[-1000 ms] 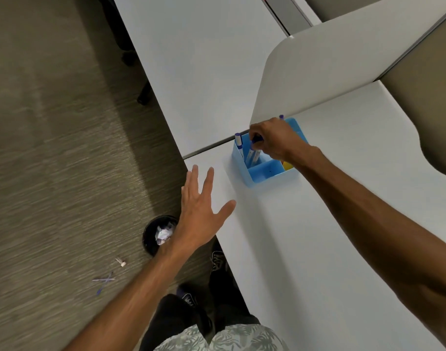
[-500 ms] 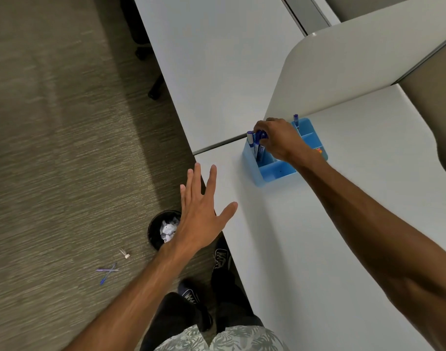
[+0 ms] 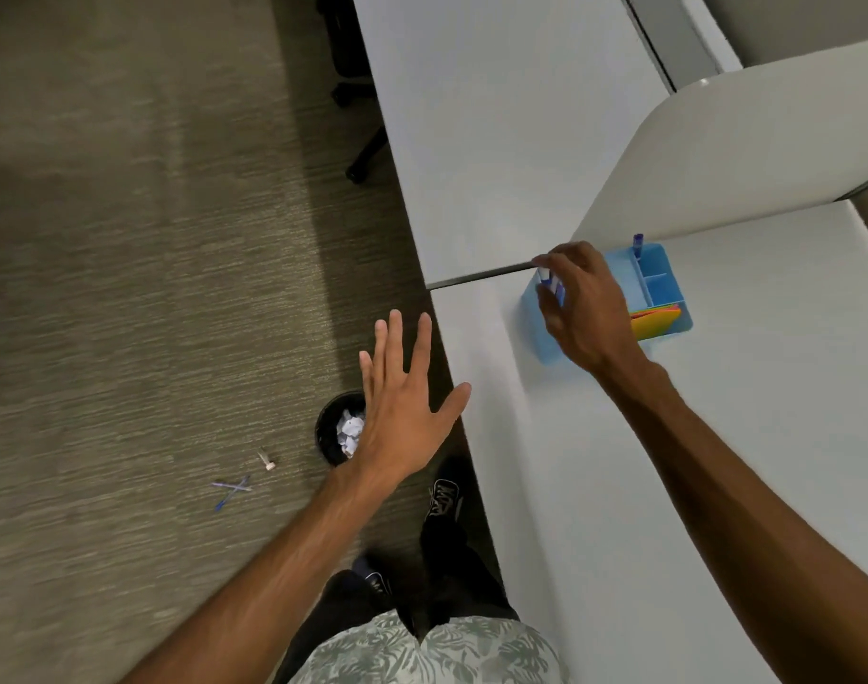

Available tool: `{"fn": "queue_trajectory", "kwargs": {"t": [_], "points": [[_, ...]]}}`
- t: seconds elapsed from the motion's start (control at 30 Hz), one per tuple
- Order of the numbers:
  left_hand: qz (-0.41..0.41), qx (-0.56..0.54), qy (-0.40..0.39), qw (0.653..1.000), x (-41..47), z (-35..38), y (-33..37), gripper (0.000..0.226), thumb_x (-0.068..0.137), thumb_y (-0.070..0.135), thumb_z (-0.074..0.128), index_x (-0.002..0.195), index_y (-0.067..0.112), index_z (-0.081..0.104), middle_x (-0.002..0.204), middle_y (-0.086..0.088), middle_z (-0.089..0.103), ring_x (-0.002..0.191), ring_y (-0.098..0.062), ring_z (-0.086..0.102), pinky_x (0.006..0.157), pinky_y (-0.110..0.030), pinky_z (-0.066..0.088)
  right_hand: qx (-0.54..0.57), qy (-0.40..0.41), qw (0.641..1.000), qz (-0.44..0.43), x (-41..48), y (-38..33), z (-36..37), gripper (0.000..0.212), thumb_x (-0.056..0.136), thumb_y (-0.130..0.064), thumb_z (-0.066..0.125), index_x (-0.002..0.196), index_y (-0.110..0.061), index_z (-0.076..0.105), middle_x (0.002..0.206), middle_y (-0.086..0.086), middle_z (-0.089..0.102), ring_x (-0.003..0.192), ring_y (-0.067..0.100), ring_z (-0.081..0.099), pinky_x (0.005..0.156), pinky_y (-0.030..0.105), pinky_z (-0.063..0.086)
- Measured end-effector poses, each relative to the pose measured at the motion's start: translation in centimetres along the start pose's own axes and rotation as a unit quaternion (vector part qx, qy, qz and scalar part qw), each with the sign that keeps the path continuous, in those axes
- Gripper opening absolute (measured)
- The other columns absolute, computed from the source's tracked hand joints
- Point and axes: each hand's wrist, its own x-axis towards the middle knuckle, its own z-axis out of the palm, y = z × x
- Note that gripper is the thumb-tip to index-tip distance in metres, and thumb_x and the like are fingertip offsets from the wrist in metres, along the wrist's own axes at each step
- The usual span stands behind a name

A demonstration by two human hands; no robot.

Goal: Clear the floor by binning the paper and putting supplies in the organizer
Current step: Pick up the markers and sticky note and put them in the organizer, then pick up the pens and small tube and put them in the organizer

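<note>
Head view: white desk point(image 3: 619, 486) is seen from above, with grey carpet floor point(image 3: 126, 288) to its left. A blue organizer point(image 3: 661, 281) is placed on the desk near the base of a pale divider panel point(image 3: 743, 155). Coloured sheets point(image 3: 656, 320), yellow and orange, are lodged in its near right compartment, and one blue-capped marker point(image 3: 637, 240) is stood at its far corner. The right hand point(image 3: 585, 313) is held over the left end of the organizer, fingers curled loosely beside the blue and white markers point(image 3: 550, 281) standing there; whether they are gripped or merely touched cannot be told. The left hand point(image 3: 402, 402) is spread flat and empty in the air off the desk edge, fingers splayed, nothing held.

On the floor, a black bin point(image 3: 331, 429) is noted beside the desk, partly hidden by the left hand, with crumpled white paper point(image 3: 349, 431) inside it. Two crossed blue pens point(image 3: 231, 488) and a small pale cylindrical item point(image 3: 266, 459) are lying on the carpet left of the bin, apart from it. Black shoes point(image 3: 444, 496) are visible beside the desk edge, and a chair base point(image 3: 358, 135) is visible further along it.
</note>
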Motion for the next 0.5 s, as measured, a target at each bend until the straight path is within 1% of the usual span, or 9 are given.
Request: {"fn": "queue_trajectory", "kwargs": {"t": [0.07, 0.13, 0.23, 0.33, 0.4, 0.5], "points": [[-0.007, -0.015, 0.023, 1.0, -1.1, -0.5, -1.3, 0.087, 0.093, 0.068, 0.038, 0.158, 0.036, -0.011, 0.167, -0.002, -0.021, 0.152, -0.019, -0.025, 0.12, -0.046, -0.015, 0.021, -0.007, 1.0, -0.004, -1.6, -2.7, 0.7, 0.031, 0.097, -0.02, 0.063, 0.127, -0.013, 0.064, 0.135, 0.014, 0.057, 0.122, 0.029, 0.056, 0.104, 0.039, 0.049], [-0.013, -0.031, 0.044, 0.998, -2.3, -1.0, -3.0, 0.083, 0.094, 0.068, 0.035, 0.157, 0.039, -0.01, 0.168, -0.001, -0.017, 0.153, -0.019, -0.022, 0.122, -0.049, -0.01, 0.033, -0.03, 0.999, -0.015, -3.2, -5.3, 1.8, 0.034, 0.098, -0.024, 0.061, 0.131, -0.015, 0.063, 0.141, 0.012, 0.055, 0.127, 0.028, 0.055, 0.106, 0.038, 0.047], [-0.037, 0.001, 0.076, 0.996, -4.9, -1.8, -6.1, 0.08, 0.096, 0.065, 0.033, 0.157, 0.037, -0.01, 0.168, -0.003, -0.018, 0.154, -0.021, -0.02, 0.124, -0.053, -0.005, 0.046, -0.065, 0.996, -0.046, -5.5, -9.1, 3.8, 0.039, 0.099, -0.028, 0.06, 0.137, -0.018, 0.06, 0.149, 0.009, 0.052, 0.133, 0.026, 0.052, 0.107, 0.04, 0.047], [-0.075, 0.03, 0.112, 0.99, -8.1, -3.0, -9.1, 0.079, 0.098, 0.064, 0.033, 0.158, 0.034, -0.009, 0.168, -0.005, -0.018, 0.154, -0.022, -0.02, 0.123, -0.054, -0.005, 0.05, -0.078, 0.991, -0.096, -7.8, -12.7, 6.2, 0.046, 0.099, -0.029, 0.062, 0.143, -0.017, 0.055, 0.154, 0.007, 0.047, 0.138, 0.026, 0.049, 0.111, 0.035, 0.04], [-0.104, 0.048, 0.132, 0.985, -10.7, -3.8, -10.9, 0.079, 0.099, 0.062, 0.034, 0.159, 0.031, -0.007, 0.168, -0.007, -0.018, 0.154, -0.023, -0.019, 0.123, -0.055, -0.005, 0.041, -0.086, 0.986, -0.135, -9.5, -15.1, 7.8, 0.052, 0.1, -0.032, 0.061, 0.148, -0.017, 0.049, 0.159, 0.007, 0.041, 0.144, 0.026, 0.042, 0.113, 0.033, 0.032], [-0.147, 0.053, 0.155, 0.976, -14.7, -5.2, -13.4, 0.078, 0.1, 0.061, 0.031, 0.16, 0.028, -0.005, 0.167, -0.008, -0.018, 0.154, -0.025, -0.02, 0.123, -0.058, -0.004, 0.03, -0.113, 0.977, -0.177, -11.8, -18.6, 9.7, 0.06, 0.102, -0.037, 0.055, 0.155, -0.019, 0.035, 0.166, 0.006, 0.026, 0.155, 0.024, 0.022, 0.121, 0.042, 0.027]]}}
